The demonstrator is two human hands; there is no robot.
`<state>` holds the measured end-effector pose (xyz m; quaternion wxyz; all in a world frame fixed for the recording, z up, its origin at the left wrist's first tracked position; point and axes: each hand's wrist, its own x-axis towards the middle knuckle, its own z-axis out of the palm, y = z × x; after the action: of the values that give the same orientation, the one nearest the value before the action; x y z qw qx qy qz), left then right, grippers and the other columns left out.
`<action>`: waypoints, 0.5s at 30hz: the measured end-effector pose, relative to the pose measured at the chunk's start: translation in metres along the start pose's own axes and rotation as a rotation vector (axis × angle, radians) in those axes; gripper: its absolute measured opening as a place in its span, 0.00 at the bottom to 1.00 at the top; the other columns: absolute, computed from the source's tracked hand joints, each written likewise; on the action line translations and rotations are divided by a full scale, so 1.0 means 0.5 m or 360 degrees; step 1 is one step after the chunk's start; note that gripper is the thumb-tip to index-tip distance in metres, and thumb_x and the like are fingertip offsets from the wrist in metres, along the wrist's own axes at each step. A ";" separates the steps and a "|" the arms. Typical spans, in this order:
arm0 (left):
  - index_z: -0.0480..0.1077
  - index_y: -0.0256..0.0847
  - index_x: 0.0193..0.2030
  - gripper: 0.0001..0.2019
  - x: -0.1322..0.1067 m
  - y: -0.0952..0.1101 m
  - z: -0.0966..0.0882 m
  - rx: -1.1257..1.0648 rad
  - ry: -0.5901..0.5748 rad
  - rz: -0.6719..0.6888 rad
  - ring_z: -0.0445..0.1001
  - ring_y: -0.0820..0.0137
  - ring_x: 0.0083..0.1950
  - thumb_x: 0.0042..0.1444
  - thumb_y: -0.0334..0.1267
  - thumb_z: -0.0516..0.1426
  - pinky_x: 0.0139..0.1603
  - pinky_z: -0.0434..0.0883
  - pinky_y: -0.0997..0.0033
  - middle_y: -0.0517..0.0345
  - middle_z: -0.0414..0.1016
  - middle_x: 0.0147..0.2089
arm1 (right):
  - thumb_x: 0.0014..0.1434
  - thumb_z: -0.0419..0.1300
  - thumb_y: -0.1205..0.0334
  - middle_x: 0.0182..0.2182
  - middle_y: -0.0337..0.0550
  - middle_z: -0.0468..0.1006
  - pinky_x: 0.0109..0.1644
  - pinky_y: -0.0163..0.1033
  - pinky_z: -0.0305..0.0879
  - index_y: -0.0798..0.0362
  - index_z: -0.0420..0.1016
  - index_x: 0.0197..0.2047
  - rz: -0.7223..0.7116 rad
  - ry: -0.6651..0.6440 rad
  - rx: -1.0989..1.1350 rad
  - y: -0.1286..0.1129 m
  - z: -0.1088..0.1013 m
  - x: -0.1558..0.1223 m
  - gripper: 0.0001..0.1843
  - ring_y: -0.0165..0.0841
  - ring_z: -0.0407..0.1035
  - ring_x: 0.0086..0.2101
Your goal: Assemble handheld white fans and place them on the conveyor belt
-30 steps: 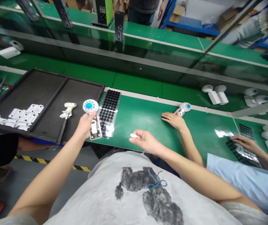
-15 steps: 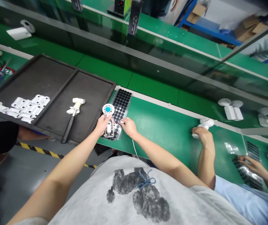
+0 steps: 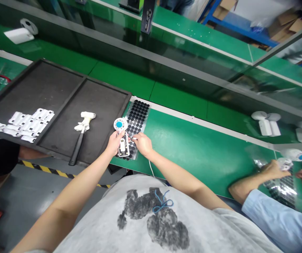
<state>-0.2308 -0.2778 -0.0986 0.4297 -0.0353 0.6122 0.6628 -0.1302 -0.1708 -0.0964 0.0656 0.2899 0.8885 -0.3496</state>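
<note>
My left hand (image 3: 113, 142) is closed around a small white device (image 3: 122, 135) with a round head, a blue centre disc and an open body showing a circuit board. It hovers over a clear sheet of black round pads (image 3: 135, 119) lying on the green bench. My right hand (image 3: 142, 143) pinches a small white part (image 3: 133, 139) right beside the device's body, fingers curled, just above the pad sheet.
A black tray (image 3: 61, 88) at left holds several white parts (image 3: 26, 123) and a hammer with a wrapped head (image 3: 81, 131). At right a co-worker's hands (image 3: 285, 170) handle a similar device over another pad sheet. White units (image 3: 265, 123) ride the conveyor behind.
My right hand came from mid-bench, carrying the small white part, over to the device in my left hand. The co-worker's hand left the bench edge and moved right to their own pad sheet.
</note>
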 end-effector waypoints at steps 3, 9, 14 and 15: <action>0.65 0.37 0.37 0.17 -0.001 -0.001 0.001 0.0003 0.0009 0.0002 0.74 0.70 0.26 0.45 0.46 0.62 0.27 0.72 0.71 0.56 0.74 0.29 | 0.58 0.55 0.61 0.40 0.47 0.72 0.41 0.36 0.59 0.53 0.75 0.39 0.0092 -0.0011 0.0059 -0.003 -0.003 0.011 0.10 0.36 0.66 0.40; 0.65 0.37 0.36 0.18 -0.003 0.003 0.004 0.0000 0.0025 0.0019 0.74 0.70 0.26 0.44 0.46 0.62 0.27 0.72 0.71 0.56 0.74 0.29 | 0.54 0.58 0.62 0.35 0.46 0.73 0.39 0.36 0.59 0.55 0.75 0.34 0.0226 -0.0025 0.0294 -0.002 -0.004 0.027 0.07 0.35 0.66 0.36; 0.65 0.37 0.36 0.17 -0.003 0.002 0.006 -0.0045 0.0046 0.0027 0.73 0.71 0.25 0.44 0.44 0.63 0.27 0.71 0.71 0.58 0.74 0.27 | 0.55 0.56 0.63 0.34 0.44 0.70 0.40 0.34 0.58 0.57 0.71 0.32 0.0214 0.0060 0.0592 -0.016 -0.031 0.008 0.06 0.32 0.63 0.36; 0.65 0.37 0.36 0.17 -0.004 0.003 0.007 -0.0058 0.0047 0.0028 0.73 0.71 0.25 0.44 0.44 0.63 0.27 0.71 0.71 0.58 0.73 0.27 | 0.55 0.55 0.62 0.32 0.42 0.70 0.38 0.33 0.58 0.57 0.70 0.32 0.0214 0.0069 0.0669 -0.018 -0.048 0.000 0.07 0.30 0.63 0.34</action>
<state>-0.2288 -0.2758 -0.0953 0.4140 -0.0477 0.6066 0.6770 -0.1331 -0.1602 -0.0733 0.0079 0.3631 0.7760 -0.5156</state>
